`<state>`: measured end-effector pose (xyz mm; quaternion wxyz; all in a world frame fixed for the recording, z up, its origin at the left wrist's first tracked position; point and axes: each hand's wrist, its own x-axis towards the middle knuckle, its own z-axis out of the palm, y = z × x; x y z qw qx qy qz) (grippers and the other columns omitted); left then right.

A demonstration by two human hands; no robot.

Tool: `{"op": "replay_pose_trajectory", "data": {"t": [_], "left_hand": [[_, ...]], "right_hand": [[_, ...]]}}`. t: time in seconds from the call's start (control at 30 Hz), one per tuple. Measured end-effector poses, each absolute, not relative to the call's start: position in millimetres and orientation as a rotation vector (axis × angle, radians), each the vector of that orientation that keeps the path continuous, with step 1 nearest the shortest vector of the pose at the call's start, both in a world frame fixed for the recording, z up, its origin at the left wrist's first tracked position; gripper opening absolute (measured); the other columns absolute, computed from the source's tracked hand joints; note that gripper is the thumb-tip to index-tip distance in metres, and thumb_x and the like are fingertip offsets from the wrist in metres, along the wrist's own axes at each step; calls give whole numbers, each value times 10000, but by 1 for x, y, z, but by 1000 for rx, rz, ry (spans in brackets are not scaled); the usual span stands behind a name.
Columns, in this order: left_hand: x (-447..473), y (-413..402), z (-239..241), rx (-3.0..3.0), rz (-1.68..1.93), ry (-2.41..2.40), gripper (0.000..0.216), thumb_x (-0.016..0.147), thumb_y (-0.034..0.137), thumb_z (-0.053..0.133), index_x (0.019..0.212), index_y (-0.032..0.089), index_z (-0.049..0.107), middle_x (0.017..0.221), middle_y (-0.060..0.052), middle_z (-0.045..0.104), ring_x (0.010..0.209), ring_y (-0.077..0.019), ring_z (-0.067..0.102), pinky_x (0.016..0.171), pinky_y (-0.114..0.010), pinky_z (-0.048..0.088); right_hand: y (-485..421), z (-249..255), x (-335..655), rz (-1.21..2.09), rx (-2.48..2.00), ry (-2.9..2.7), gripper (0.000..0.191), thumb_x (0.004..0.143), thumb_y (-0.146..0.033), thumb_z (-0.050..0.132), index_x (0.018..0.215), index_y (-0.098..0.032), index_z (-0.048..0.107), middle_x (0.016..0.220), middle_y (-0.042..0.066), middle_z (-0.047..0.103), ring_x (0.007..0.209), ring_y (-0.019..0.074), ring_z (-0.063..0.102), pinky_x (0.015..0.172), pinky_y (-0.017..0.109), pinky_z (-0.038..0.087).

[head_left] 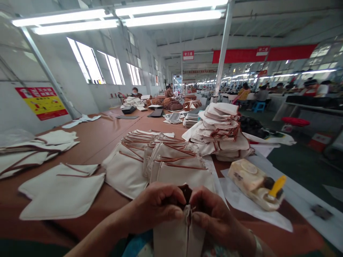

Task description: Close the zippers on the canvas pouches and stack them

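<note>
Close to my body, a cream fabric piece with brown edging (171,239) hangs upright between my hands. My left hand (158,203) pinches its top edge on one side of the centre seam. On the other side of the seam, my right hand (214,214) grips the same edge between thumb and fingers. A dark brown flap (186,192) sticks up between the two hands. Just beyond lies a fanned row of cream pieces with brown trim (184,175). Two similar cream pieces (66,192) lie flat at the left.
A tall stack of cream pieces (219,125) stands at the back right. On white paper (235,192) sits a cut-open plastic container (249,178) with a yellow-handled brush (278,185). More cream pieces (40,150) lie far left on the brown table (102,150). People work in the background.
</note>
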<state>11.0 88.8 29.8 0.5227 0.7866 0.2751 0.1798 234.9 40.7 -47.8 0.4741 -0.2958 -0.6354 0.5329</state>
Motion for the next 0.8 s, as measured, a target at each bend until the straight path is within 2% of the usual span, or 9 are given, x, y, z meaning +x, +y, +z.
{"op": "replay_pose_trajectory", "data": {"t": [0.13,0.2,0.27,0.37,0.53,0.67,0.73,0.8], "left_hand": [[11,88,22,1953,380,733,251,858,331,682,976,111,661,805,-6,579,701,-107,467,598,-179,353],[12,89,18,2013,428,817,257,865,330,664,1005,115,650,755,13,560,658,-97,456,569,-176,336],[13,91,17,2079,469,897,230,872,324,643,993,129,660,713,23,552,624,-95,453,552,-182,321],[16,91,22,2214,394,976,151,867,267,619,936,178,719,747,3,619,663,-117,521,579,-195,332],[25,89,34,2336,204,1121,175,829,204,591,834,223,764,730,-3,666,661,-137,555,580,-213,323],[26,97,20,2084,215,1056,161,783,309,681,866,207,774,722,4,642,652,-139,510,568,-211,319],[25,103,6,1884,222,1002,269,763,402,714,873,162,766,696,3,607,623,-130,464,544,-207,311],[24,107,-7,1779,225,964,367,771,474,699,873,126,758,686,0,583,612,-122,432,539,-203,312]], "right_hand": [[40,-46,230,1080,-852,-1673,189,926,-354,597,871,-175,573,763,-11,488,688,136,418,620,256,354],[41,-44,229,949,-895,-1727,146,924,-310,586,867,-176,579,771,-6,513,681,136,447,621,256,369],[44,-43,230,854,-925,-1773,104,920,-263,583,863,-176,587,780,-1,544,682,135,485,624,253,384],[49,-41,232,768,-970,-1878,63,919,-198,573,877,-174,613,806,15,600,719,145,559,651,256,417],[57,-47,227,349,-974,-2234,152,939,-103,480,876,-156,608,840,72,641,804,207,607,716,316,459],[62,-53,221,-23,-922,-2443,172,941,-66,444,940,-127,604,829,102,630,782,237,593,693,340,481],[64,-56,221,-154,-909,-2472,184,934,-52,429,908,-122,597,797,102,617,720,242,569,626,341,465],[66,-58,222,-110,-903,-2415,218,926,-45,397,847,-140,576,766,96,604,677,236,544,586,333,436]]}}
